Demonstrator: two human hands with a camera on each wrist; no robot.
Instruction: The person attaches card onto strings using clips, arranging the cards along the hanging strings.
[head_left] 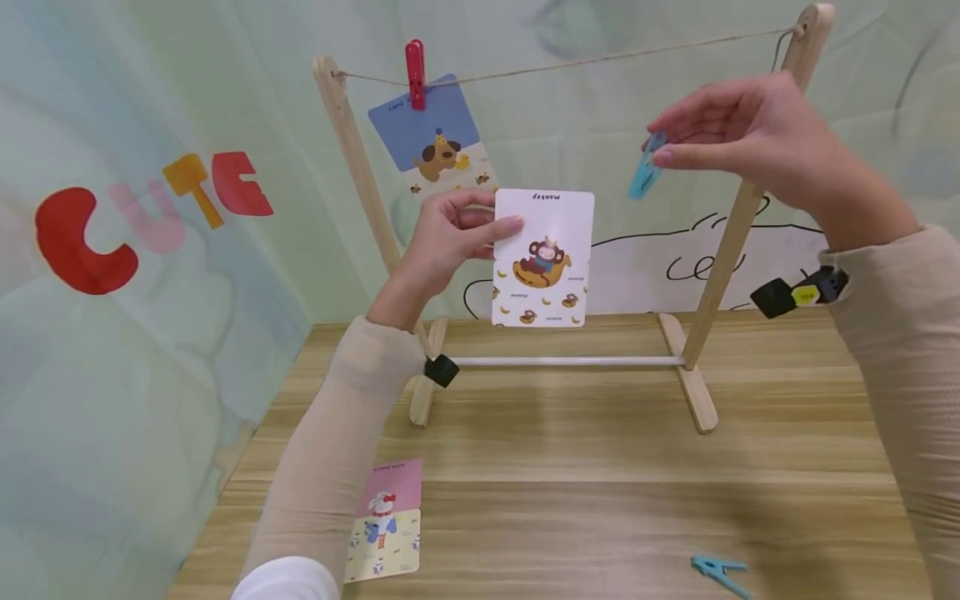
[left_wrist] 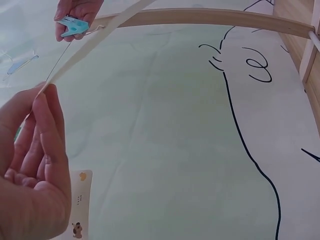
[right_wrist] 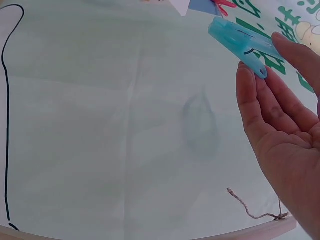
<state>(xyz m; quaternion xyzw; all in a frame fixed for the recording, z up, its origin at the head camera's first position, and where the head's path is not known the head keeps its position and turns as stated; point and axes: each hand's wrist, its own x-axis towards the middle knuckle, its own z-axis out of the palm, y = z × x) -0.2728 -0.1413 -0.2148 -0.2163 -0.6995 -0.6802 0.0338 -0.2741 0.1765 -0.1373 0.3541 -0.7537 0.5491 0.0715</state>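
My left hand (head_left: 457,231) pinches the left edge of a white monkey card (head_left: 543,258), held up below the string (head_left: 600,60). In the left wrist view that card (left_wrist: 95,42) shows nearly edge-on between thumb and fingers. To the right, my right hand (head_left: 738,137) holds a blue clothespin (head_left: 647,167) between thumb and fingertips, apart from card and string. The right wrist view shows the clothespin (right_wrist: 245,45) gripped by its handle end. A red clothespin (head_left: 416,75) clips a puppy card (head_left: 435,137) to the string's left part.
A wooden frame with a right post (head_left: 723,267) and a white lower bar (head_left: 570,361) stands on the table (head_left: 570,500). A pink-and-yellow card (head_left: 390,525) lies front left, partly behind my left sleeve. Another blue clothespin (head_left: 720,573) lies front right. Wall letters (head_left: 82,242) are at left.
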